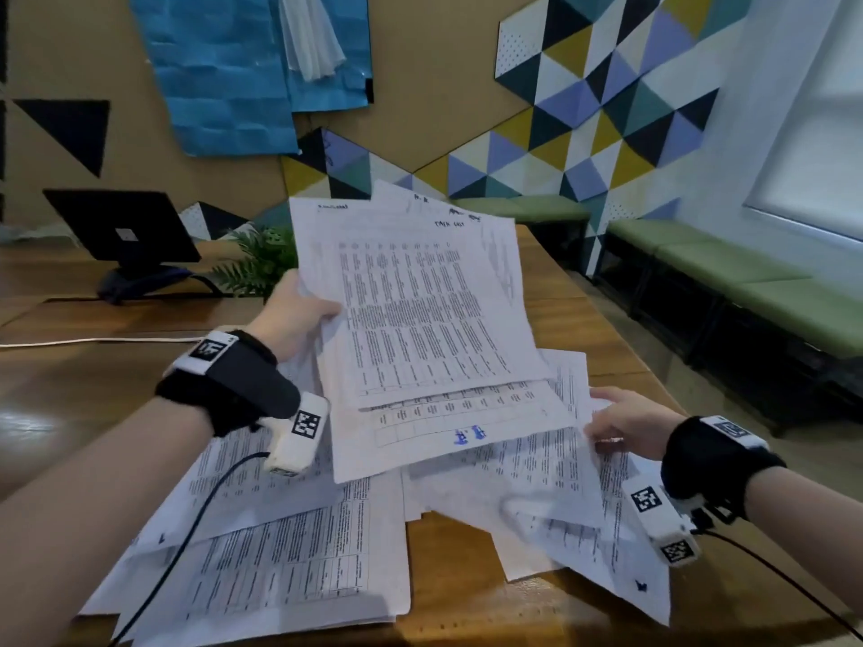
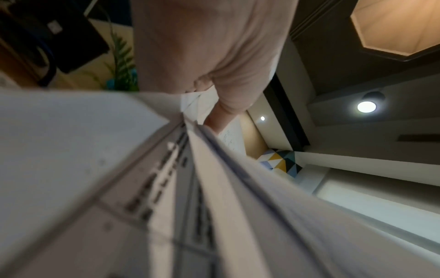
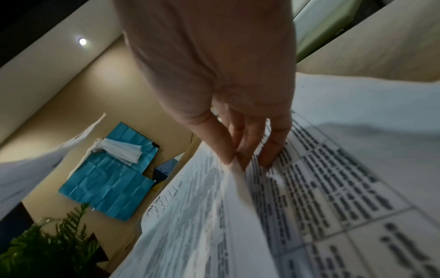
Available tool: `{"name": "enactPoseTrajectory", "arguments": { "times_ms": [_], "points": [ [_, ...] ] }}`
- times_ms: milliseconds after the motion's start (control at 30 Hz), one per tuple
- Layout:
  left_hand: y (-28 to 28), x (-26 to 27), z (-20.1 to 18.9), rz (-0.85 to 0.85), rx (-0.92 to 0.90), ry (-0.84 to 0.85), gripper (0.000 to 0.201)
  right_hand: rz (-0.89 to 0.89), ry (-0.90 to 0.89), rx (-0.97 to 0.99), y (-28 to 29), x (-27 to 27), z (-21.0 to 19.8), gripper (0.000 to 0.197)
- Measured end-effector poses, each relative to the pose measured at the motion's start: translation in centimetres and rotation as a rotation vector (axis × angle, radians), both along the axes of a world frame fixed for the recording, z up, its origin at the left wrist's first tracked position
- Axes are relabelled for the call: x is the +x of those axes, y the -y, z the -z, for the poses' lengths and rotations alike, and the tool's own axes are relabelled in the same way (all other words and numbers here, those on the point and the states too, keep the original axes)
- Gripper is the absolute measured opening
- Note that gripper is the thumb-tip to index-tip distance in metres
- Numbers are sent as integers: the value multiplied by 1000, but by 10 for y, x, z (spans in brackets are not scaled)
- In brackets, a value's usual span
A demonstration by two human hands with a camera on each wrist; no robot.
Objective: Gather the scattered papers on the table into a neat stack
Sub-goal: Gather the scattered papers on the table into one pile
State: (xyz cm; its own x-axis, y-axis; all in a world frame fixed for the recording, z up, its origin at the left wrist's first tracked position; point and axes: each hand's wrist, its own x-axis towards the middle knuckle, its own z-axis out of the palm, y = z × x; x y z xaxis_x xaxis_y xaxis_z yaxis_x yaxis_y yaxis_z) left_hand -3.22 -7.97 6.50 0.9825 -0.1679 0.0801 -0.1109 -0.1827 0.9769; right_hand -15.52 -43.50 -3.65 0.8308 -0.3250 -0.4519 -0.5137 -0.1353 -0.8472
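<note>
Loose sheets (image 1: 289, 567) spread over table (image 1: 448, 558) nearest; fanned bundle (image 1: 420, 319) gripped by left hand (image 1: 294, 315); sheet edge (image 3: 238, 178) pinched by right hand (image 1: 626, 422) fingers (image 3: 214, 139). Fern (image 1: 261, 263), laptop (image 1: 126, 231) partly screened behind.

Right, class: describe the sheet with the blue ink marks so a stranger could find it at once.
Start at the wooden table strewn with printed papers. Above it the left hand holds a fanned bundle. The sheet is the lowest in that fan, and it alone carries two small blue scribbles near its bottom edge.
</note>
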Motion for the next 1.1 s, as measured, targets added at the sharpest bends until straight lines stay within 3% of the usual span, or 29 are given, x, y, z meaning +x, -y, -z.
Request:
{"name": "enactPoseTrajectory", "arguments": {
  "times_ms": [100, 233, 333, 400, 533, 633, 767, 933, 1000, 1100],
  "points": [
    [26, 2, 23, 100, 78, -82, 43, -7, -3, -108, 2, -13, 2, 70],
    [61, -4, 54, 231, 265, -179, 22, 61, -75, -603, 23, -33, -8, 39],
    [80, -8, 79, 226, 397, -258, 61, -24, -275, -780, 34, -58, -18, 30],
    [90, -6, 91, 216, 551, -259, 70, 8, -308, -623, 35, -63, -13, 32],
    [106, -10, 92, 186, 741, -272, 72, 212, -243, -7, 21, -61, -12, 18],
    [114, -14, 88, 177, 727, -343, 76, 268, -213, 3, 15, -41, -9, 21],
    [119, -10, 91, 204, 612, -427, 83, 383, -53, -209, 7, -15, 2, 72],
    [129, -21, 92, 292, 406, -569, 66, 287, 6, -72, -4, -10, 5, 91],
    [134, -24, 96, 331, 394, -567, 59, 282, 24, -51, -4, -10, 8, 90],
    [145, -32, 100, 369, 360, -478, 39, 299, 2, -68, -2, -14, 9, 51]
  ]
}}
